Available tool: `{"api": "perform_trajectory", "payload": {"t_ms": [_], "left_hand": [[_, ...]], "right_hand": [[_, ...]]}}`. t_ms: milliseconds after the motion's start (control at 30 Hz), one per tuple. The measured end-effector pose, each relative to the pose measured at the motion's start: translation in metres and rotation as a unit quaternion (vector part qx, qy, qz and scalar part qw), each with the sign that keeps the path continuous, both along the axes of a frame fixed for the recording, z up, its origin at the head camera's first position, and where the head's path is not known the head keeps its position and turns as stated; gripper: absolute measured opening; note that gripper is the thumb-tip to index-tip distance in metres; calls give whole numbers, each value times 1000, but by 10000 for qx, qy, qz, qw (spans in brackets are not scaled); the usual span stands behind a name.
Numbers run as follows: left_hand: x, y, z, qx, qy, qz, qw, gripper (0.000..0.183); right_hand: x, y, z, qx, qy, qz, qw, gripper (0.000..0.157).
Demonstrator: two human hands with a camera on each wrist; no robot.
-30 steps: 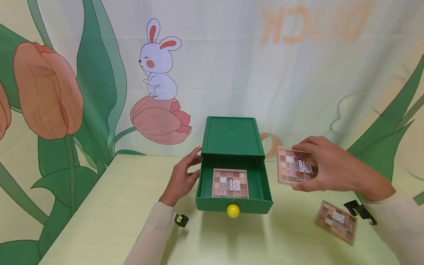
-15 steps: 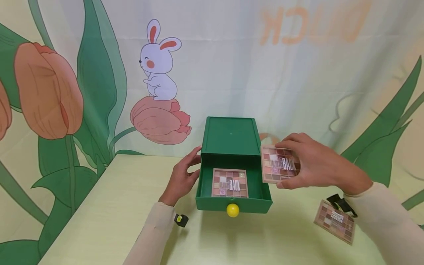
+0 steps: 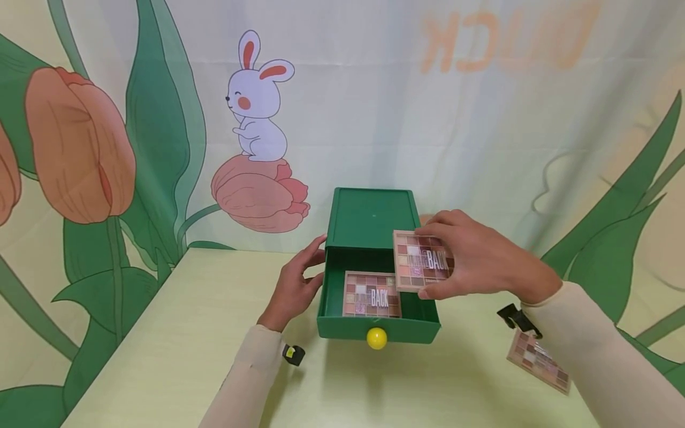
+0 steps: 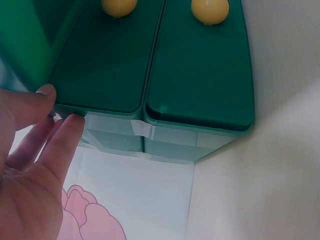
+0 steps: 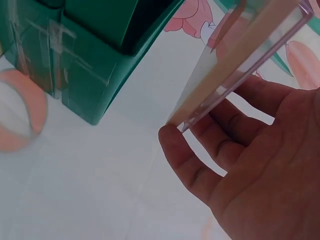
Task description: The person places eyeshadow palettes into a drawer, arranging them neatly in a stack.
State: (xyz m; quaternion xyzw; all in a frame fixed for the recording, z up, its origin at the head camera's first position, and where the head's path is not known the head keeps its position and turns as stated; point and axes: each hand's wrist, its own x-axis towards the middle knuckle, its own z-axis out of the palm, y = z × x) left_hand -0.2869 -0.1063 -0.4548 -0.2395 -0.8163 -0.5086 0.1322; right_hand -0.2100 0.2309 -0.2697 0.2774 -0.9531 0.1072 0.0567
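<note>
A green drawer cabinet [image 3: 374, 217] stands on the table with its top drawer [image 3: 342, 330], which has a yellow knob [image 3: 377, 338], pulled out. In the drawer lies an eyeshadow palette [image 3: 369, 294]. My right hand [image 3: 476, 255] grips a second eyeshadow palette [image 3: 414, 261] by its right side, tilted over the right part of the drawer. Its edge shows between thumb and fingers in the right wrist view. My left hand [image 3: 289, 291] rests against the cabinet's left side, thumb tip at the front edge and fingers extended along the side in the left wrist view.
A third palette [image 3: 537, 359] lies on the table [image 3: 176, 333] at the right, partly behind the right wrist's black strap [image 3: 519, 321]. Two closed drawers [image 4: 200, 70] with yellow knobs show in the left wrist view. A printed curtain [image 3: 374, 119] hangs behind.
My right hand has carried its palette leftward, from beside the cabinet to above the open drawer. The left hand, the cabinet and the palette in the drawer have stayed put.
</note>
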Motion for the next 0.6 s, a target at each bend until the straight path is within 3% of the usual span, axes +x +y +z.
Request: {"api": "perform_trajectory", "payload": {"t_ms": [233, 467, 600], "left_hand": [[-1, 0, 0, 49, 24, -58, 10000, 83], [0, 0, -1, 65, 82, -81, 9999, 82], [0, -2, 1, 66, 100, -74, 9999, 84]], "right_hand": [[-7, -24, -8, -105, -98, 202, 9997, 89], [-12, -43, -18, -77, 200, 512, 9985, 87], [-14, -53, -22, -114, 121, 524, 9985, 88]]}}
